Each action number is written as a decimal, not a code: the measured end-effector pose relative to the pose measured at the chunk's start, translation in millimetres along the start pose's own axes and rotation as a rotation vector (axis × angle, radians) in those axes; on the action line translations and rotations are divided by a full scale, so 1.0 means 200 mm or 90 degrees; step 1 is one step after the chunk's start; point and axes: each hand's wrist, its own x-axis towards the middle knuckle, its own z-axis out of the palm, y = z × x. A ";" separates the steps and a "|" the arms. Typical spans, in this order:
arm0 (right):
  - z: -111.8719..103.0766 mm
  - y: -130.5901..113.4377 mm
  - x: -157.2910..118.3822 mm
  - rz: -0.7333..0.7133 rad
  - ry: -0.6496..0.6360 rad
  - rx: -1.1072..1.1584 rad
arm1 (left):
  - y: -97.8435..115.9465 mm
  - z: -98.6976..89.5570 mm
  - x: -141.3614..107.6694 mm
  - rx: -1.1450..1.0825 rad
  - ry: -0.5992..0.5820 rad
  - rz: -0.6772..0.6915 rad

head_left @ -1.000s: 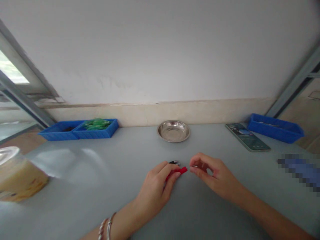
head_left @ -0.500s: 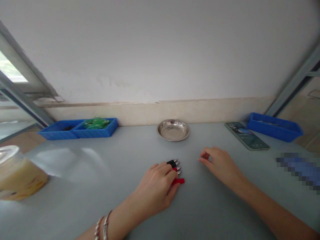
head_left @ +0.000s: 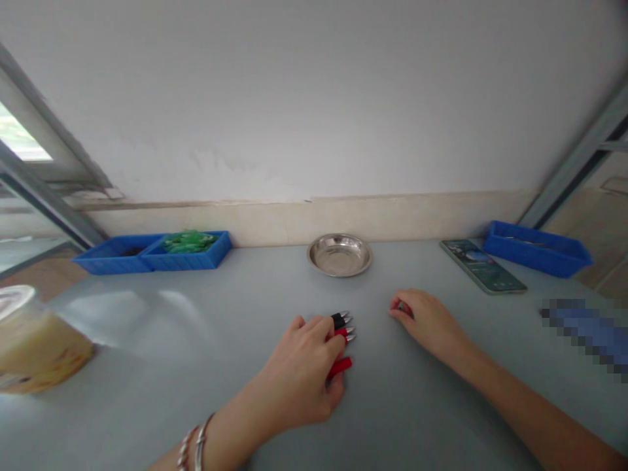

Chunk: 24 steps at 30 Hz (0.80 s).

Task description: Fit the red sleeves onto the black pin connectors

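Several black and red pen parts with silver tips [head_left: 343, 320] lie side by side at the centre of the table, pointing right. My left hand [head_left: 307, 376] is curled over them, its fingers wrapped round their rear ends. A separate red piece [head_left: 339, 367] sits between its thumb and fingers, nearer me. To the right, my right hand [head_left: 424, 320] is closed in a pinch on a small dark item [head_left: 403, 307], too small to name. A round metal dish [head_left: 340, 255] stands beyond both hands, by the wall.
Two joined blue trays [head_left: 186, 258] stand at the back left, one holding green pieces. At the back right are a phone [head_left: 483, 267] and a blue tray [head_left: 537, 248]. A clear-lidded container [head_left: 44, 343] stands at the left; a pixelated patch is at the right.
My left hand has shifted slightly left and towards me, and the red piece has moved left with it. The fingers of my right hand have curled a little more.
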 end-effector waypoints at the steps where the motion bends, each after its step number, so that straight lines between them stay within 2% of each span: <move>1: 0.00 0.00 0.00 -0.001 0.000 0.000 | 0.00 0.00 0.00 0.001 -0.002 -0.001; 7: 0.00 0.00 -0.01 -0.006 0.007 -0.004 | -0.01 0.01 0.00 -0.003 0.002 0.007; 15: -0.03 -0.07 -0.05 -0.032 0.038 -0.020 | -0.02 0.03 0.00 -0.028 0.013 0.014; 24: -0.03 -0.11 -0.06 -0.091 0.047 0.044 | -0.02 0.05 0.00 -0.032 0.024 0.020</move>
